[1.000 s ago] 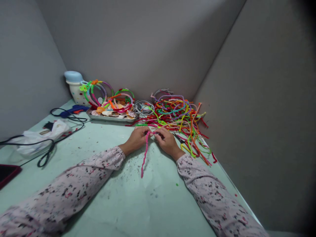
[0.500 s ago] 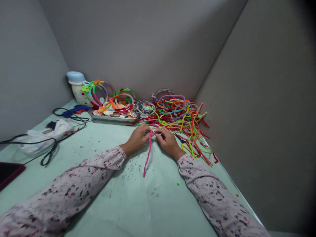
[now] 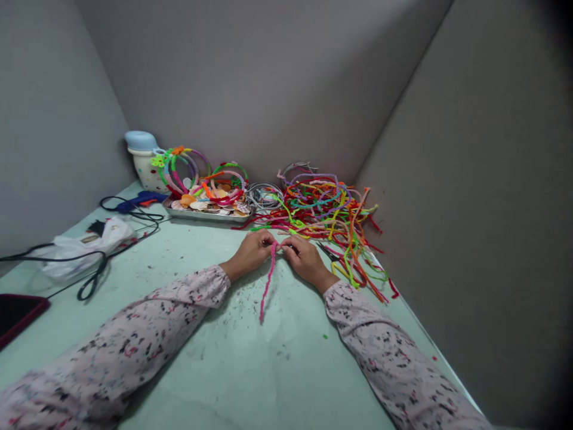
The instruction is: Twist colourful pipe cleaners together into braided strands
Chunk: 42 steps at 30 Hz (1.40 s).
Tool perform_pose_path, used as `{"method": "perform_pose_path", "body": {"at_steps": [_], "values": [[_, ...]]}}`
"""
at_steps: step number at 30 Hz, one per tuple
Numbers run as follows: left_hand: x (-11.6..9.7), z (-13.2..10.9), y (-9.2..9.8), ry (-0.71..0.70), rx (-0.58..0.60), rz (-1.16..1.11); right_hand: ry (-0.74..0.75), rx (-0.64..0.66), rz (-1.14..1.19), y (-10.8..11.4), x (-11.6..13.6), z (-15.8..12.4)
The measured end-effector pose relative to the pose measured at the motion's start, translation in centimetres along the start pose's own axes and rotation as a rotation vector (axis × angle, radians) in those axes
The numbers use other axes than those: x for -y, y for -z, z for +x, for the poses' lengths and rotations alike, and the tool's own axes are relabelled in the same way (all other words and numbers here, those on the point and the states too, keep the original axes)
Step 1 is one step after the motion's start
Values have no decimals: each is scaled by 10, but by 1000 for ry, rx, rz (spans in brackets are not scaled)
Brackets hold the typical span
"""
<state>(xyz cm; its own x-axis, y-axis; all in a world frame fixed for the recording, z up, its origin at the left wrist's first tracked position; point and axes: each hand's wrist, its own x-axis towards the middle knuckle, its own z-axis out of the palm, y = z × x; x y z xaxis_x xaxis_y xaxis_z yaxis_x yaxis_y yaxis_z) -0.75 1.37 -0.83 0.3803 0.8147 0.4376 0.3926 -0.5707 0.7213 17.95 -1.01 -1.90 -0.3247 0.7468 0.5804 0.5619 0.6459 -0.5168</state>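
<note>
A pink pipe cleaner (image 3: 267,282) trails from between my hands toward me across the pale green table (image 3: 250,370). My left hand (image 3: 252,252) and my right hand (image 3: 303,257) meet fingertip to fingertip over its far end, both pinched closed on it. Right behind my hands lies a tangled heap of pipe cleaners (image 3: 326,206) in many colours. Both arms wear light sleeves with a dark speckled print.
A metal tray (image 3: 203,214) with shells and wrapped hoops sits at the back, a white jar with a blue lid (image 3: 142,156) behind it. A blue glue gun (image 3: 136,202), black cables (image 3: 96,272) and a white plastic bag (image 3: 76,248) lie left. Pliers (image 3: 333,260) rest by my right hand. Grey walls enclose the table.
My hands stay together on the pink pipe cleaner, with only small finger movement. The view has shifted slightly; nothing was picked up or let go.
</note>
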Motion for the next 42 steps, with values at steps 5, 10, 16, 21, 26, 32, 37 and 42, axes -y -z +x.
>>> {"method": "perform_pose_path", "body": {"at_steps": [5,10,16,21,26,32,37,42], "values": [[2,2,0,-28,-3,23,-22,-22,10,0,0,1],[0,2,1,-80,-22,42,-33,-41,5,-1,-1,1],[-3,0,2,-68,-26,40,-26,-47,6,0,0,2],[-3,0,2,-51,-19,66,-6,-31,-7,0,1,2],[-3,0,1,-45,-11,74,5,-29,-7,0,1,1],[-1,1,2,-15,7,84,24,-20,-8,1,3,1],[1,2,2,4,26,51,31,-3,-7,0,2,1],[9,3,1,17,48,51,36,12,-13,-1,0,0]]}}
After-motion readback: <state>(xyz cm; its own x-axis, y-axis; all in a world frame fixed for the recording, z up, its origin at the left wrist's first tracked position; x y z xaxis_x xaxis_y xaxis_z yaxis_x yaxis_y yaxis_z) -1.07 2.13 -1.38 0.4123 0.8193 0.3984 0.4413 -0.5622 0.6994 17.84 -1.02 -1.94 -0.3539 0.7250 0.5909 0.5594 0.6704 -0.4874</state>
